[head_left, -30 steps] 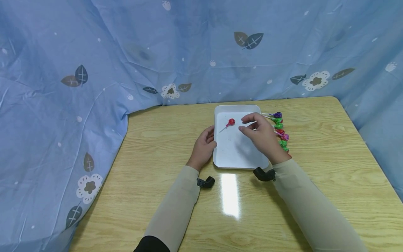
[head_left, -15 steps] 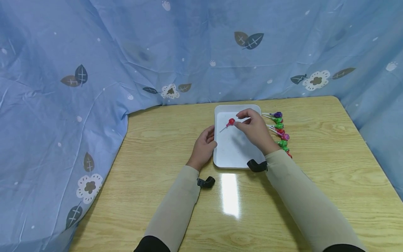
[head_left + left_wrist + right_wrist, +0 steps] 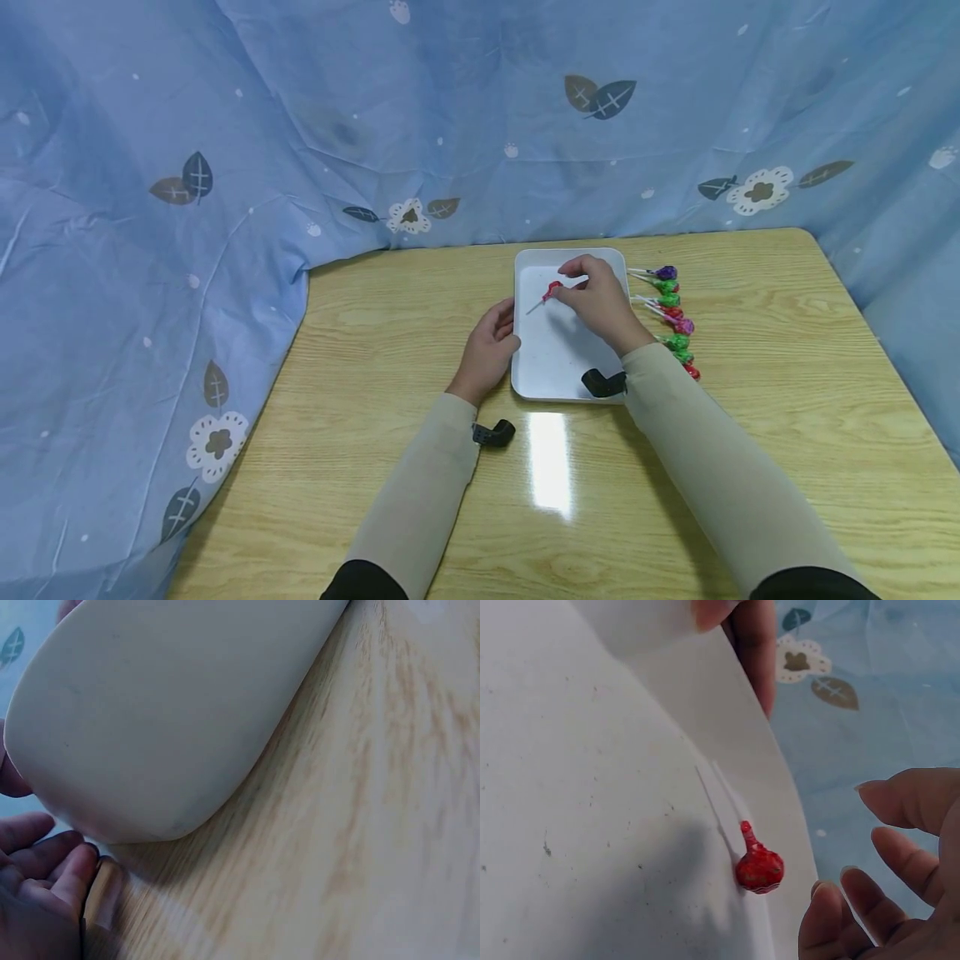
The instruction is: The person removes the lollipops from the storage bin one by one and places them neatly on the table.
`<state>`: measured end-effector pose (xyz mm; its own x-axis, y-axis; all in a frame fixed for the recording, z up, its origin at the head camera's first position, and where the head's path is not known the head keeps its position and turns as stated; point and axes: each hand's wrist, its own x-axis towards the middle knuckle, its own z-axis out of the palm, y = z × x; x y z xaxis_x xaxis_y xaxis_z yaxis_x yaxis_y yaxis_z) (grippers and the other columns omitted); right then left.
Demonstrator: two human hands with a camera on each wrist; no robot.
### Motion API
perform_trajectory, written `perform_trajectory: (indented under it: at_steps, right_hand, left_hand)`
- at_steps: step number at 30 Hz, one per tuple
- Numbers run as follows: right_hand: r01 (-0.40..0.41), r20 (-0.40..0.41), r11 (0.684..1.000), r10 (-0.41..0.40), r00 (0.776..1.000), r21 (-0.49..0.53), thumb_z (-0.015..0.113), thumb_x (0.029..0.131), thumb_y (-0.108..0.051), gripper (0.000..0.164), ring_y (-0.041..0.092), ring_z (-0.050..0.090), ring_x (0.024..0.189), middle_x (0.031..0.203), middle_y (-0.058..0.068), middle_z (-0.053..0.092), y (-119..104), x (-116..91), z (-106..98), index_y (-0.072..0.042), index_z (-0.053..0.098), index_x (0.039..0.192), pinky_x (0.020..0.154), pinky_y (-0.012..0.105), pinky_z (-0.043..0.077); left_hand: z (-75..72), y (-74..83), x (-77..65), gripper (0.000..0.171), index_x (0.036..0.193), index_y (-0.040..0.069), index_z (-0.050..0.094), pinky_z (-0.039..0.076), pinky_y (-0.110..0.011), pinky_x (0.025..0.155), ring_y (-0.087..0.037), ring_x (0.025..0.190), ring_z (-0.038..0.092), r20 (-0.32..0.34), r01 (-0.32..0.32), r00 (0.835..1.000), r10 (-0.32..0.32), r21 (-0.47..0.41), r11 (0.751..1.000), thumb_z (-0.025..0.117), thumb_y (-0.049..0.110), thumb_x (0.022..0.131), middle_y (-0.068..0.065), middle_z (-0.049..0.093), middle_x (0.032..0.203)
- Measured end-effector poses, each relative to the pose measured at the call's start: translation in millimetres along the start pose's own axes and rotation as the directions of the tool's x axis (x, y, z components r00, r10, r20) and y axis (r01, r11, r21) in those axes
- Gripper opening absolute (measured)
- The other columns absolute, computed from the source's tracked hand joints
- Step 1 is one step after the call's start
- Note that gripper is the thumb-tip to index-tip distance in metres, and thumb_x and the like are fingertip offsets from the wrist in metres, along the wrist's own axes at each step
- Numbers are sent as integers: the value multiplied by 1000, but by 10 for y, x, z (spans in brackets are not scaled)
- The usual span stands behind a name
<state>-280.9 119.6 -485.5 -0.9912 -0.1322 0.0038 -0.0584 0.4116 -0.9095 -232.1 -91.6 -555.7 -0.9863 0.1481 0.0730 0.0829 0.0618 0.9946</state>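
Note:
A red-wrapped lollipop lies in the shallow white tray, its white stick slanting toward the tray's left wall. Over the tray, my right hand has its fingers bent loosely apart, the thumb overlapping the candy in the head view. In the right wrist view those fingers stand beside the lollipop's head with nothing between them. My left hand holds the tray's left side, thumb at the rim and the other fingers along the outer wall. Part of that hand shows low in the left wrist view.
Several lollipops in purple, green, red and pink wrappers lie in a column right of the tray, partly behind the right forearm. The wooden table meets a blue patterned cloth at the back and left.
My right hand has moved left over the tray, closer to the red lollipop, uncovering more of the lollipops on the right. My left hand and the tray keep their place.

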Motion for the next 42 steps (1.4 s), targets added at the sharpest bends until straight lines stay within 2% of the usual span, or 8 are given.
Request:
perform_trajectory:
  at_steps: [8,16,20,26,34,42]
  right_hand:
    - [-43,-1,999,43,999,15,74,102,-12,41,34,57,114,144,19,51,139,115,78,3,61,138,89,41,54]
    - [-72,18,997,72,997,39,76,102,-15,40,33,55,110,145,16,50,246,155,97,-2,61,136,85,41,55]
    - [-43,47,999,43,998,-18,77,101,-14,36,34,56,109,144,16,49,300,181,126,-4,64,134,84,41,56]
    - [49,90,992,-38,995,-115,74,100,-5,32,36,58,107,132,18,51,330,190,203,-1,66,131,93,44,52]
    - [-7,88,982,24,996,-188,68,102,1,23,35,55,108,125,18,52,293,169,220,-2,66,124,96,46,51]
    - [3,94,969,20,995,-245,70,102,1,18,34,56,110,122,17,55,309,187,225,-2,68,120,102,49,51]
  left_hand:
    - [-4,2,2,64,164,3,46,48,-35,114,-23,141,56,-1,2,1000,-2,-8,1000,52,-5,101,-14,54,159]
    - [-6,11,1,64,164,3,45,49,-35,114,-23,141,56,2,5,1000,-5,-8,1000,52,-4,101,-14,54,158]
    - [-11,6,5,64,164,3,45,48,-34,114,-24,141,56,6,6,1000,-6,-11,1000,52,-4,101,-15,54,159]
    - [-14,1,5,64,164,3,45,49,-35,114,-25,142,55,13,-1,1000,1,-15,1000,52,-3,101,-15,53,160]
    - [-10,4,4,63,164,1,44,47,-38,116,-25,142,55,14,-9,1000,9,-6,1000,51,-5,102,-16,53,160]
    - [-8,10,-1,64,164,0,43,47,-34,115,-24,142,55,15,-1,1000,1,1,1000,51,-4,101,-17,52,160]
